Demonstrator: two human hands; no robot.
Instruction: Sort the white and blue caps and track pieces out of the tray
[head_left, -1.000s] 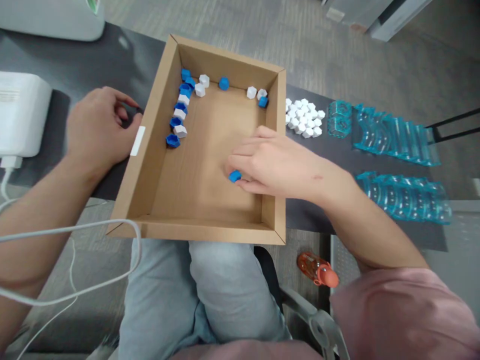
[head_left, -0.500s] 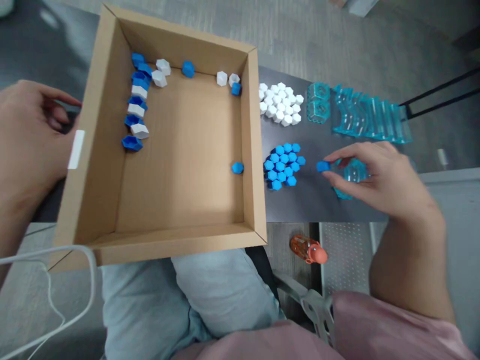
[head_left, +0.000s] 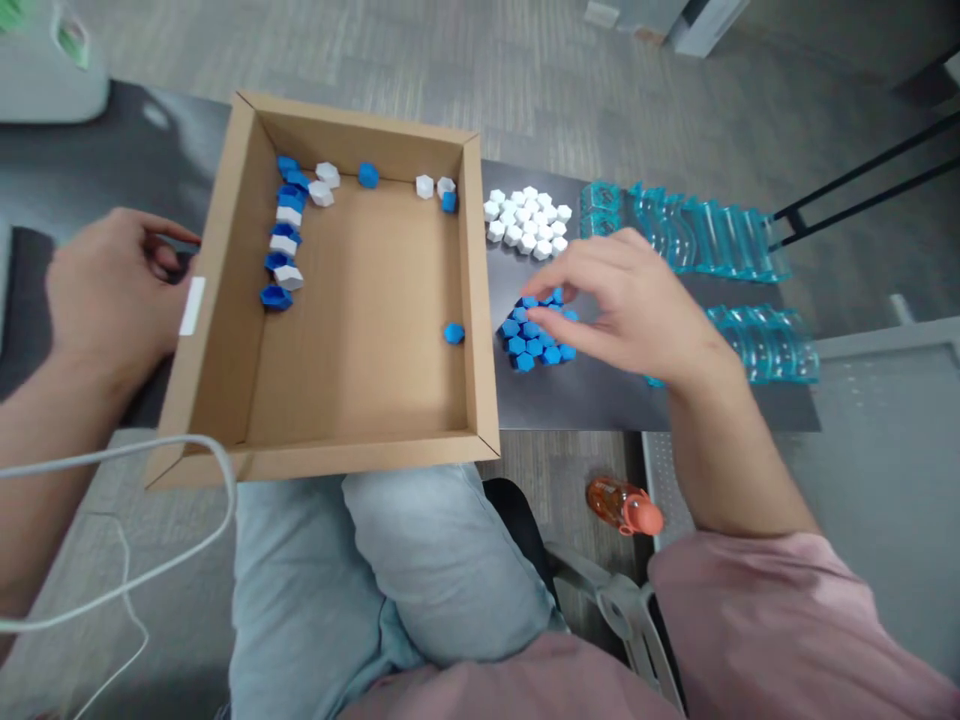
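My left hand is at the left wall of a shallow cardboard box, its fingers curled against the outer side and partly hidden by it. Inside the box, blue and white hexagonal pieces lie along the left wall, with a few more by the far and right walls. My right hand is over a cluster of blue hexagonal pieces on the table. Its thumb and forefinger pinch a blue hexagonal piece at the cluster's upper edge. White hexagonal pieces lie grouped just beyond.
Clear teal plastic parts stand at the table's right, with another teal row nearer me. A white cable loops at the lower left. An orange bottle is below the table edge. A white object sits far left.
My right hand has moved left with the blue piece, from beside the teal parts to the blue cluster. My left hand stays at the box. The camera view has shifted.
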